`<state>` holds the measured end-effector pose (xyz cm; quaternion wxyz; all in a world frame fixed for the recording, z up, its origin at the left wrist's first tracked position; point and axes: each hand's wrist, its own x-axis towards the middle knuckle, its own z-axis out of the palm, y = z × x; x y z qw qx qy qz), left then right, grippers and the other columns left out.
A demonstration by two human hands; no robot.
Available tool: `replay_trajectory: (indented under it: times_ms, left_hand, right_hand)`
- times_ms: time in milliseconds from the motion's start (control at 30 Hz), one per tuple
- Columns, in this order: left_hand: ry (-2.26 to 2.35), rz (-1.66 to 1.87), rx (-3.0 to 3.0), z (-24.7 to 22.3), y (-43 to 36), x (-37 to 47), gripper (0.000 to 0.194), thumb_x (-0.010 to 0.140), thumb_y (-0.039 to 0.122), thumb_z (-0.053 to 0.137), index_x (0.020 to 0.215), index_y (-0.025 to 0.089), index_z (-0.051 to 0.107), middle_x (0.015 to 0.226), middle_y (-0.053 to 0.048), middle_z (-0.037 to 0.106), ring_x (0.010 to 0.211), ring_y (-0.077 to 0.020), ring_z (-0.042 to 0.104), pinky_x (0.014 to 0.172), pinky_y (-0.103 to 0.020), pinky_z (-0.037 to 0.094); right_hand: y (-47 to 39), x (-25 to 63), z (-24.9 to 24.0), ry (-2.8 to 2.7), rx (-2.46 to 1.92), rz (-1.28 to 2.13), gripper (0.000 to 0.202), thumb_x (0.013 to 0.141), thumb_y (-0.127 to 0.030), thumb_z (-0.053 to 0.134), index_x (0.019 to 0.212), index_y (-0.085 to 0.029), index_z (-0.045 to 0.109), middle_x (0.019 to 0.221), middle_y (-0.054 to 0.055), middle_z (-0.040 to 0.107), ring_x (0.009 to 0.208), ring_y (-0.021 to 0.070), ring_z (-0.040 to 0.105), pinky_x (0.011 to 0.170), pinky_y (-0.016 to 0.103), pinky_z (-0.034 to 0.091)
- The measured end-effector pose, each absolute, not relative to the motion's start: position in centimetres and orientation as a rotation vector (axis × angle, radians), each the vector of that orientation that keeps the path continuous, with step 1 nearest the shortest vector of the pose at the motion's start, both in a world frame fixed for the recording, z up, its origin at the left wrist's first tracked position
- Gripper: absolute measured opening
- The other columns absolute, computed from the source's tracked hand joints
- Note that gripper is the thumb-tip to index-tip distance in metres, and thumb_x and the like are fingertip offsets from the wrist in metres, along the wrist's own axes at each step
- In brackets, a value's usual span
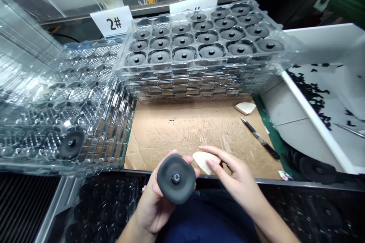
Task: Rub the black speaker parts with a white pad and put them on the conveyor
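A black, rounded-square rubbery part [168,184] with a small raised hub rests in my left hand [156,209], whose fingers curl round its edge from below. My right hand [234,171] pinches a cream wedge-shaped sponge [204,160] between thumb and fingers. The sponge's tip is close to the black part's right edge, near my left fingertips; whether they touch I cannot tell. Both hands are over the front edge of a brown cardboard sheet [176,129].
Stacked clear trays [199,76] hold rows of similar black parts at the back. More clear trays [108,121] stand left, one black part [72,143] in them. A second sponge [245,108] and a pen [261,138] lie right, beside a white box [313,114] of small black pieces.
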<state>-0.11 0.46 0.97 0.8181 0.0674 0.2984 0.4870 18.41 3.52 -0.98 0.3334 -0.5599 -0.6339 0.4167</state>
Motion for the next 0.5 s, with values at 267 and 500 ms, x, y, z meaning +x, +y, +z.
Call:
replay_trajectory:
  times_ms: [267, 500]
  left_hand:
    - [0.641, 1.010, 0.191, 1.3, 0.5, 0.3, 0.051, 0.058, 0.043, 0.075, 0.106, 0.031, 0.064, 0.111, -0.002, 0.067, 0.096, -0.0216, 0.064, 0.084, -0.030, 0.048]
    - [0.815, 1.016, 0.232, -0.1, -0.4, 0.5, 0.056, 0.057, 0.046, 0.075, 0.108, 0.026, 0.065, 0.112, -0.003, 0.066, 0.112, -0.0250, 0.054, 0.097, -0.032, 0.040]
  right_hand:
    - [3.7, 19.0, 1.4, -1.619, -1.457, 0.898, 0.023, 0.087, -0.027, 0.050, 0.106, -0.022, 0.060, 0.098, 0.004, 0.067, 0.076, 0.0168, 0.064, 0.058, 0.025, 0.049]
    - [4.7, 16.0, 5.5, -2.178, -0.861, 0.618, 0.027, 0.093, -0.019, 0.038, 0.104, -0.018, 0.063, 0.074, 0.002, 0.065, 0.062, 0.0129, 0.052, 0.059, 0.028, 0.035]
